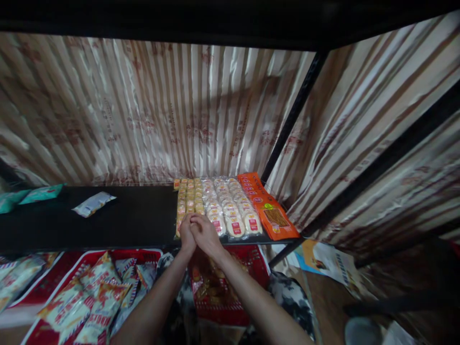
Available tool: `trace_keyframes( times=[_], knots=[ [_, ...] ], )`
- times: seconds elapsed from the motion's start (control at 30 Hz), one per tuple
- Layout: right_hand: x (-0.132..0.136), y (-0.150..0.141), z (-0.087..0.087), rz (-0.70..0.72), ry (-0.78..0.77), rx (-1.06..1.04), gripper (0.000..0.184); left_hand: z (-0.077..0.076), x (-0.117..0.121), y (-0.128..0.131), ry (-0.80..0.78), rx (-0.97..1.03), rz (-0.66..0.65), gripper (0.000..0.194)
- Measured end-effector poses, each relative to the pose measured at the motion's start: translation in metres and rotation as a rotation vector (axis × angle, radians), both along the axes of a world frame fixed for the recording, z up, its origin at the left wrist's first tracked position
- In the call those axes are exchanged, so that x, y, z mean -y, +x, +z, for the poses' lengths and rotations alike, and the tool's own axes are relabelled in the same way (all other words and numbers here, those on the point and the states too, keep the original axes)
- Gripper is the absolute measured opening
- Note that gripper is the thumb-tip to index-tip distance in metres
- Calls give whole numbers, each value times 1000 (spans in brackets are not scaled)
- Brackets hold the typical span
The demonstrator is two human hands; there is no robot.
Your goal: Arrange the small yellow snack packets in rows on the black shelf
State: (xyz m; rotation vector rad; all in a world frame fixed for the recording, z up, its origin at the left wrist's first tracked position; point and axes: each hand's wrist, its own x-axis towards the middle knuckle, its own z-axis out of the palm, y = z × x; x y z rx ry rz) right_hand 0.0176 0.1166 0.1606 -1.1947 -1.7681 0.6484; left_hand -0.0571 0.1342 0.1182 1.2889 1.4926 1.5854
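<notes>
My left hand [187,235] and my right hand [204,232] meet at the shelf's front edge, fingers curled together. They sit at the near end of rows of small yellow wrapped snack packets [190,195]. Whatever lies between the fingers is hidden. Just right of my hands are rows of round white crackers in clear wrappers [235,225], with red labels on the nearest ones. Beside those, an orange snack bag [268,206] lies flat at the shelf's right end.
Farther left on the black shelf [136,215] lie a white packet [94,204] and teal packets [41,194]. Below stand a red basket [251,268] with yellowish packets and another red basket [77,268] full of chip bags. A black post [293,120] rises at right.
</notes>
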Motion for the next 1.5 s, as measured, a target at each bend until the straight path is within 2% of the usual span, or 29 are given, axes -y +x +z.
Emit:
trace_keyframes(
  times=[0.3, 0.6, 0.87, 1.13, 1.3, 1.4, 1.5],
  knots=[
    [30, 18, -24, -15, -38, -5, 29, -30, 31, 19, -77, -44, -50, 27],
    [50, 26, -51, -32, -74, -17, 28, -37, 59, 22, -126, -142, -63, 27],
    [54, 26, -58, -40, -143, -14, 27, -53, 59, 20, -135, -210, -60, 30],
    [53, 26, -54, -21, -116, -46, 27, -44, 58, 18, -132, -259, -49, 31],
    [56, 25, -50, -64, -66, -39, 26, -40, 59, 16, -99, -338, -9, 30],
    [54, 26, -49, -122, -7, 69, 33, -37, 60, 10, -39, -454, 82, 33],
    [46, 27, -53, -118, 50, 230, 45, -34, 56, 0, 2, -629, 202, 39]
  ],
)
